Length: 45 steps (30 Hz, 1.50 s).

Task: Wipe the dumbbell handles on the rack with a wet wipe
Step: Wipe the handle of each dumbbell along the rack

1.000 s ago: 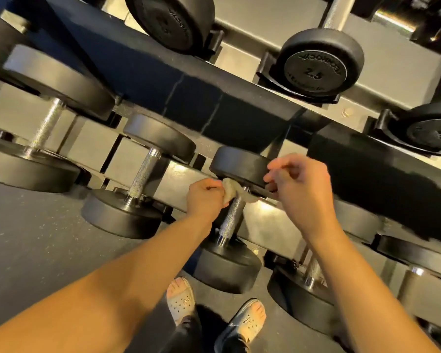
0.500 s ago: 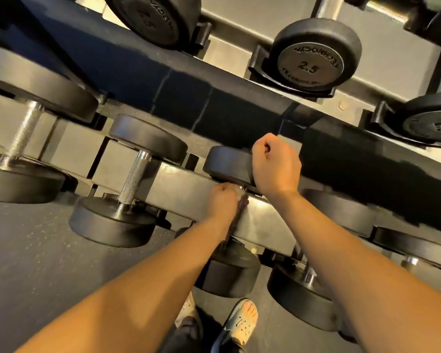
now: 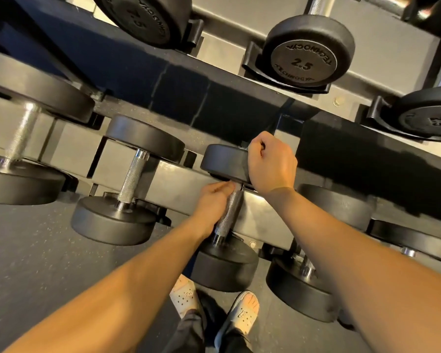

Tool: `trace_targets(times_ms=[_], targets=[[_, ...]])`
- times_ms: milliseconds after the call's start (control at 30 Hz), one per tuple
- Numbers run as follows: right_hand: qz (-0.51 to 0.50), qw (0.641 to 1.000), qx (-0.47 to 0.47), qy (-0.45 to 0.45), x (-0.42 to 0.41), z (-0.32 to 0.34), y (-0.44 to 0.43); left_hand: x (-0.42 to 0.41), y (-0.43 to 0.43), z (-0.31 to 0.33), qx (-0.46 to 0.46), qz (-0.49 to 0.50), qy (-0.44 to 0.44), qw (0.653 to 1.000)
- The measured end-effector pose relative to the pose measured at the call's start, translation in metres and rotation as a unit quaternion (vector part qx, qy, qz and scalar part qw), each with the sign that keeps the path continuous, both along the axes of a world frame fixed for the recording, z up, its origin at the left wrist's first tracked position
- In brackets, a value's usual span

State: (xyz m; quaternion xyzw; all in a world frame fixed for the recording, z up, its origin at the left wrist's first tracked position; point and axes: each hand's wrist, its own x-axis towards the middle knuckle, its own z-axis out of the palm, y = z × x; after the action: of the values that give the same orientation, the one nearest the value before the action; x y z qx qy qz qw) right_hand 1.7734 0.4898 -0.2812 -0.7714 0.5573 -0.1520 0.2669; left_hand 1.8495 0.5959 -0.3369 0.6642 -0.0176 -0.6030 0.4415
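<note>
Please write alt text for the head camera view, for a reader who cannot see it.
A person's left hand holds a wet wipe, barely visible, on the metal handle of a black dumbbell on a rack, while the right hand grips that dumbbell's far head.

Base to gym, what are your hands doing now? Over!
Left hand grips the dumbbell handle near its top, wipe mostly hidden. Right hand holds the upper head. Nothing blocking the handle.
</note>
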Motion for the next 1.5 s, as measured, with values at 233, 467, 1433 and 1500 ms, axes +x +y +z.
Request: trace_targets(times_ms=[233, 467, 1433, 1500], targets=[[-0.01, 1.0, 0.025, 0.011, 0.0, 0.002, -0.002, 0.016, -0.002, -0.009, 0.002, -0.053, -0.056, 0.997], [-0.007, 1.0, 0.025, 0.013, 0.0, 0.003, -0.002, 0.036, 0.038, 0.001, 0.017, -0.387, -0.27, 0.881], [-0.014, 1.0, 0.011, 0.006, 0.001, 0.001, -0.002, 0.031, 0.03, -0.007, 0.052, -0.528, -0.271, 0.803], [-0.015, 1.0, 0.016, 0.01, 0.002, 0.003, -0.002, 0.035, 0.026, 0.002, 0.053, -0.554, -0.306, 0.772]])
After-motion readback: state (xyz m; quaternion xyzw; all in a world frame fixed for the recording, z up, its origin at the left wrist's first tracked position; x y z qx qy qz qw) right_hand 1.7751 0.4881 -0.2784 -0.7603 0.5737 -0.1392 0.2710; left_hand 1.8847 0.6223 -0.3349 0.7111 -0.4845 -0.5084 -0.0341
